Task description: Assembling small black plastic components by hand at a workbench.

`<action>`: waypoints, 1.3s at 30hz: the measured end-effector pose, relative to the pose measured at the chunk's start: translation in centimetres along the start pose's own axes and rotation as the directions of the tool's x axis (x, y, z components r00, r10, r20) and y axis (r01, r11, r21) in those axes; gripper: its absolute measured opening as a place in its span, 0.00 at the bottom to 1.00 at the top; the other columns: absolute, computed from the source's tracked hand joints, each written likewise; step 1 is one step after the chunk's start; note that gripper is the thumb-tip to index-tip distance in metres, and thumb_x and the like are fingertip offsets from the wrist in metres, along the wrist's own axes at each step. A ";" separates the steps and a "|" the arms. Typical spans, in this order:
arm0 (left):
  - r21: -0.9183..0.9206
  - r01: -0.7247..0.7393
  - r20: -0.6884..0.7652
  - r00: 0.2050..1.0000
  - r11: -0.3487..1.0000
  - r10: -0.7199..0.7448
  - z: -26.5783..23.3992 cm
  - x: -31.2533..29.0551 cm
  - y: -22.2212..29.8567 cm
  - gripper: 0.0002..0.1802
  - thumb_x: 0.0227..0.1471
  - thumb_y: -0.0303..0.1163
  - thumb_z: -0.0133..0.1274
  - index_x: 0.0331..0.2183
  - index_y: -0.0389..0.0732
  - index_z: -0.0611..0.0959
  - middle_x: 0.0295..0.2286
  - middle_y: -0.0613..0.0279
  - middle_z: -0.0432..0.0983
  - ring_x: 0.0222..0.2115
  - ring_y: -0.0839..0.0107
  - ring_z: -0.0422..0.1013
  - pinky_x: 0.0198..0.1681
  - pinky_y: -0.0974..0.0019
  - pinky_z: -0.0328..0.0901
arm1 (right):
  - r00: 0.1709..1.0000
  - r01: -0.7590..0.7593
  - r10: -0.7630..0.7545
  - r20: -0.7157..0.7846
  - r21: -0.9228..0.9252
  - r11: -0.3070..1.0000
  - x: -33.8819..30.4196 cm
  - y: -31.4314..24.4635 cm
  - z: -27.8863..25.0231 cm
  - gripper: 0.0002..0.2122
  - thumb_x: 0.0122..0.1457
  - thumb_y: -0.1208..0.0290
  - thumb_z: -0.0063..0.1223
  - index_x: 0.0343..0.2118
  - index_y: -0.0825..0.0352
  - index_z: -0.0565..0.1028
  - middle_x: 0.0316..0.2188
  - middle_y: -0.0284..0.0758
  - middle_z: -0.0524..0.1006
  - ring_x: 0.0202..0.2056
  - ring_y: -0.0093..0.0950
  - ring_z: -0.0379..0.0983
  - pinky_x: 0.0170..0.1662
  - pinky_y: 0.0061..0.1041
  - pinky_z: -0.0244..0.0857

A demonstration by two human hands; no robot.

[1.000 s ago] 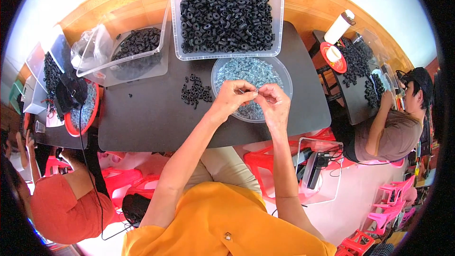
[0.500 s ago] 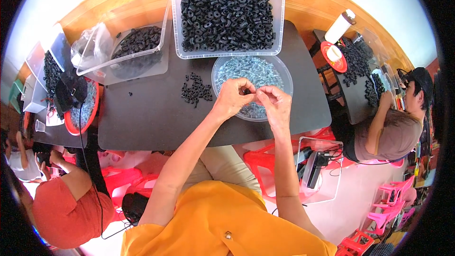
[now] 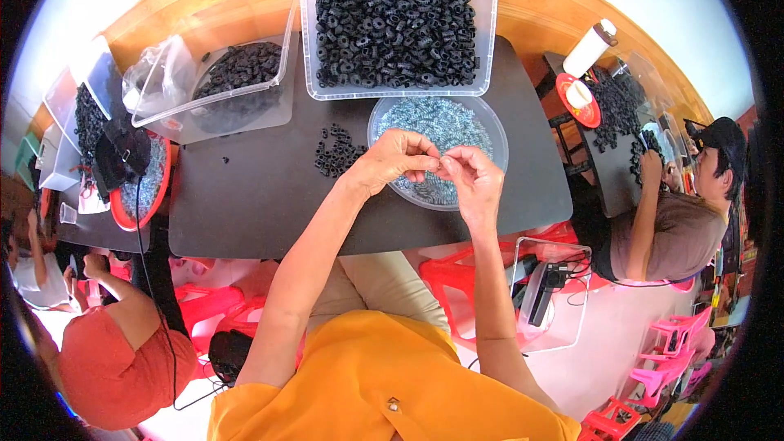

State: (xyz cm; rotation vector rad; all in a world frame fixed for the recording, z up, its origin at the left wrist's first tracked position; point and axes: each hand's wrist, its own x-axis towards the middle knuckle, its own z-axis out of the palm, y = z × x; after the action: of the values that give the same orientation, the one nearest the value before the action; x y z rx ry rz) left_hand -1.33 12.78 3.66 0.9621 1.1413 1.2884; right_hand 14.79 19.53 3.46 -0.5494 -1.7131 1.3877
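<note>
My left hand (image 3: 390,159) and my right hand (image 3: 472,178) meet fingertip to fingertip over the near edge of a round clear bowl (image 3: 496,126) full of small silver screws. Both pinch a small part between them; it is too small to make out clearly. A small pile of black ring parts (image 3: 335,151) lies on the black table (image 3: 253,204) just left of my left hand. Behind the bowl stands a big clear tub (image 3: 306,33) heaped with black ring parts.
A second clear tub (image 3: 233,86) with black rings and a plastic bag sit at the back left. A red bowl (image 3: 135,192) lies at the far left. People sit at tables on both sides. Red plastic stools (image 3: 457,273) stand under the table.
My hands stay together over the bowl; the left hand's fingers have shifted slightly right toward the right hand. The view has drifted a little.
</note>
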 end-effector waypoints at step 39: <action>0.449 -0.266 -0.424 0.777 0.853 0.465 2.3 -6.9 -1.1 0.19 0.37 0.16 0.58 0.37 0.37 0.76 0.28 0.57 0.76 0.28 0.72 0.74 0.31 0.70 0.69 | 0.997 0.011 -0.004 0.079 -0.090 0.996 -2.1 -2.9 3.9 0.05 0.48 0.85 0.55 0.29 0.73 0.75 0.28 0.34 0.75 0.32 0.21 0.74 0.37 0.19 0.70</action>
State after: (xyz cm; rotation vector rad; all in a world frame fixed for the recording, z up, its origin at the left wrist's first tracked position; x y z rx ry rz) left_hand 1.53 6.05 3.70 1.1954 1.7215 1.7708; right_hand 13.20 14.84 5.38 -0.5438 -1.8463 1.3473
